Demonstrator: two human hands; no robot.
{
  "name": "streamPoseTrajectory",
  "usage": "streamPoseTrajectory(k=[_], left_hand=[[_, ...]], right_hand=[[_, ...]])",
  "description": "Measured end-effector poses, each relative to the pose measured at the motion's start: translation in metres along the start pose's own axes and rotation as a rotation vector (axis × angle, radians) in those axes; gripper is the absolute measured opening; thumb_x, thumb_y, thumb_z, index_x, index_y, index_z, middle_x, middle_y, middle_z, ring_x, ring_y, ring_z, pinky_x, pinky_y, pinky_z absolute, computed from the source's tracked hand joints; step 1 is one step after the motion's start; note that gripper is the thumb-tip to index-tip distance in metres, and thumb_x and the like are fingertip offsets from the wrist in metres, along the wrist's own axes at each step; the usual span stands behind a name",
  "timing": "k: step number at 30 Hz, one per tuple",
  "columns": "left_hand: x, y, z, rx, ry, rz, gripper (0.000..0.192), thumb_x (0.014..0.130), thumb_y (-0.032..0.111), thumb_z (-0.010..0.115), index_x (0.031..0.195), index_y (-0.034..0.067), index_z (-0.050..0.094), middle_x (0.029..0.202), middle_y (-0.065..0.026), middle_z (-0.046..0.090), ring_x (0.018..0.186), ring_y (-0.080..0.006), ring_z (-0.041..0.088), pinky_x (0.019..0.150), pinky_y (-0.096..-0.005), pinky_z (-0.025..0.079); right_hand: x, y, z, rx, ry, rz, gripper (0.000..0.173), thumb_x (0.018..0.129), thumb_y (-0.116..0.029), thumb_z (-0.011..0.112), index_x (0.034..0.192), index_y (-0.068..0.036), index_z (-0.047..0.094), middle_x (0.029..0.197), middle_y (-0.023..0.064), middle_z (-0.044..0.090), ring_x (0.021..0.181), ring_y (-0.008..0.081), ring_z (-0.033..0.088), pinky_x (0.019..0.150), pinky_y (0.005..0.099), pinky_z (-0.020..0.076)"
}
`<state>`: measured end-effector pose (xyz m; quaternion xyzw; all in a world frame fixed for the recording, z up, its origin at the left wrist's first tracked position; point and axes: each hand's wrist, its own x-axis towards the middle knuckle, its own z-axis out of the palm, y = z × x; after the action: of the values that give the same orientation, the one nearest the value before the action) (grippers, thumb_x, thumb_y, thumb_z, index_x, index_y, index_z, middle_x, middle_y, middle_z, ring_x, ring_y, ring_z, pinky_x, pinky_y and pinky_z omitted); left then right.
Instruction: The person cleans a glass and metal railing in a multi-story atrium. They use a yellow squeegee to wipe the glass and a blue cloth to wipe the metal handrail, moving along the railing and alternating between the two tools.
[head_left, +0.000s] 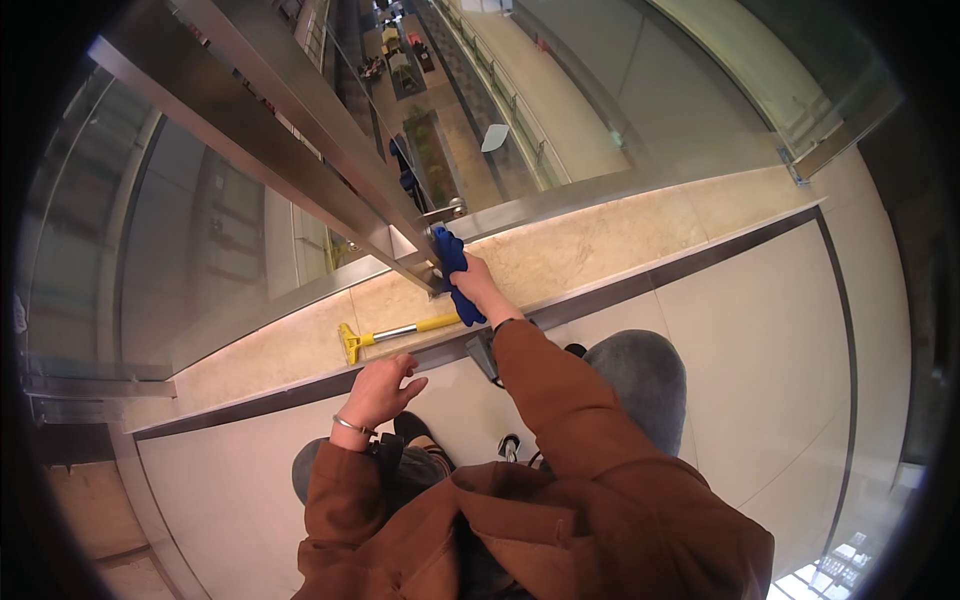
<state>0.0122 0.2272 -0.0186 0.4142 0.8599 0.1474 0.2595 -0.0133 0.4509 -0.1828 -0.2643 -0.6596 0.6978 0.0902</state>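
Observation:
My right hand (478, 283) grips a bunched blue cloth (454, 271). The cloth lies against the foot of a brushed-metal railing post (330, 187), whose base rests on a beige stone ledge (577, 251). On that ledge lies a scraper (395, 331) with a yellow head, a silver shaft and a yellow handle; the handle's end reaches the cloth, which partly covers it. My left hand (382, 386) hangs free just in front of the scraper head, fingers curled and apart, holding nothing. A metal bracelet circles that wrist.
Glass panels (645, 75) rise behind the ledge, and a lower floor (442, 112) shows far below. A grey object (484, 356), partly hidden by my right sleeve, sits by the ledge's dark border. My knees and one shoe (411, 427) are close, over pale floor tiles (757, 345).

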Motion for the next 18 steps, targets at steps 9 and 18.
streamPoseTrajectory(k=[9, 18], left_hand=[[0.001, -0.004, 0.003, -0.036, -0.024, -0.055, 0.029, 0.081, 0.030, 0.067, 0.092, 0.004, 0.062, 0.085, -0.0142, 0.067, 0.080, -0.0344, 0.063, 0.069, -0.0420, 0.050], [0.003, 0.009, 0.002, -0.029, -0.012, 0.006, 0.029, 0.082, 0.030, 0.066, 0.093, 0.003, 0.062, 0.085, -0.0149, 0.067, 0.080, -0.0353, 0.062, 0.070, -0.0421, 0.049]], right_hand=[[-0.008, -0.057, -0.004, 0.170, -0.030, -0.005, 0.023, 0.071, -0.003, 0.054, 0.093, 0.000, 0.062, 0.076, 0.0153, 0.064, 0.076, 0.0289, 0.064, 0.069, 0.0369, 0.0500], [-0.038, -0.102, 0.015, 0.103, 0.235, -0.151, 0.024, 0.072, -0.010, 0.054, 0.094, -0.002, 0.061, 0.084, 0.0178, 0.066, 0.079, 0.0343, 0.064, 0.072, 0.0408, 0.0498]])
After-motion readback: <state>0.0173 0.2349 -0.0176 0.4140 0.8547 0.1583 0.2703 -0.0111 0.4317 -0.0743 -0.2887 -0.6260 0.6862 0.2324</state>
